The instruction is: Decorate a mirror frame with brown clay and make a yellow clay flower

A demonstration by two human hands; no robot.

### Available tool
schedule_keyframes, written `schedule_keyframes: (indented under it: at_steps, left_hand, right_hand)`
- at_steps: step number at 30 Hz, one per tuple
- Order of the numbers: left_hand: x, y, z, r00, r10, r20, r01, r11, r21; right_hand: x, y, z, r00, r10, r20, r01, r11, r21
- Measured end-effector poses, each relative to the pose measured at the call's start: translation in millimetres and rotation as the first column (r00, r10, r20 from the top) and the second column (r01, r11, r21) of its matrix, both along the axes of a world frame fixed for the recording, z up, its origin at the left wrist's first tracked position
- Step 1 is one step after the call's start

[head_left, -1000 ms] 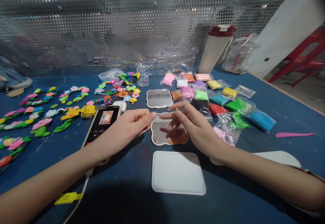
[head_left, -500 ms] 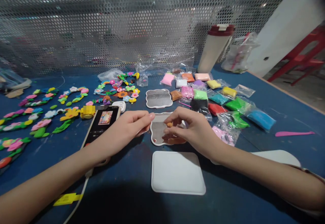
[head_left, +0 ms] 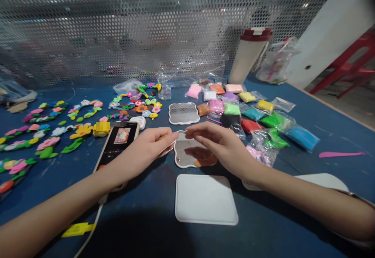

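A: Left hand, quick?
B: My left hand (head_left: 150, 145) is up at the mirror's left edge, thumb pressed against bent fingers. Pinched in there: an orange-brown clay piece (head_left: 163, 136), mostly hidden, can't call its shape.
A: Right?
B: My right hand (head_left: 219, 143) hangs over the wavy-edged mirror (head_left: 181, 148). Fingers part-curled, thumb tucked just below, narrow gap. Can't tell if they've got anything.
A: On that mirror?
B: Reflection of my right hand, plus an orange-brown patch (head_left: 205, 161) at the near right.
A: Around it?
B: Second wavy-edged mirror (head_left: 184, 113) just beyond, white rounded panel (head_left: 206, 199) on the near side. Brown clay packet (head_left: 204, 110) beside the far mirror, black clay packet (head_left: 230, 122) right of that, more colours around.
A: Far left, far right?
B: Left, phone (head_left: 122, 135) by my left wrist, flower-trimmed clay pieces (head_left: 134, 104) beyond. Right, pink modelling tool (head_left: 341, 154) lying flat; tumbler (head_left: 247, 61) standing at the far side.
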State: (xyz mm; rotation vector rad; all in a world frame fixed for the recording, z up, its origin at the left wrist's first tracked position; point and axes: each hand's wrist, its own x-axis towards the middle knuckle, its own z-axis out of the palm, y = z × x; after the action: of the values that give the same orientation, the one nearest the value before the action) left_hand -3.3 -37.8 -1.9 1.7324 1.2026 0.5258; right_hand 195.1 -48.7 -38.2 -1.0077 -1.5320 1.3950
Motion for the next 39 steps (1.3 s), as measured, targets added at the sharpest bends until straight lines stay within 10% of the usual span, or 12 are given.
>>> schedule_keyframes:
  at_steps: [17,39]
  left_hand:
    - [0.3,1.2,0.5,0.997,-0.020,-0.071,0.022,0.999,0.030]
    - [0.2,-0.2,0.0,0.996,-0.029,-0.086,0.031,0.999,0.020]
  right_hand:
    - [-3.2,-6.2,5.8,0.998,0.057,0.000,-0.056,0.991,-0.118]
    - [-3.7,-4.7,2.3,0.990,0.120,0.074,-0.127,0.988,0.093]
